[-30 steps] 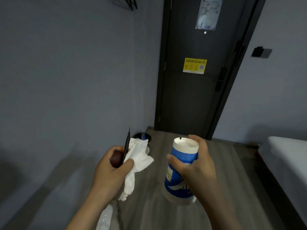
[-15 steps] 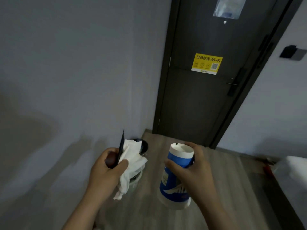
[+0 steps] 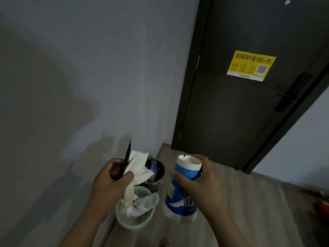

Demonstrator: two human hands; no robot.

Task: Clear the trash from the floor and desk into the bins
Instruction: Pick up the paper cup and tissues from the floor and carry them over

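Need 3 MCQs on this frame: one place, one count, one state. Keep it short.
1. Where is the white tissue?
A. on the floor
B. in the left hand
C. on the door

2. How many bins stand by the wall?
A. one
B. two
C. four

3. How is the blue-and-white cup held?
A. gripped by the right hand, off the floor
B. lying on its side
C. inside a bin

Key: 1 B, the fingers pinch it along with a thin dark item. 2 B, a dark bin and a white bin. 3 A, the fingers wrap around its upper part.
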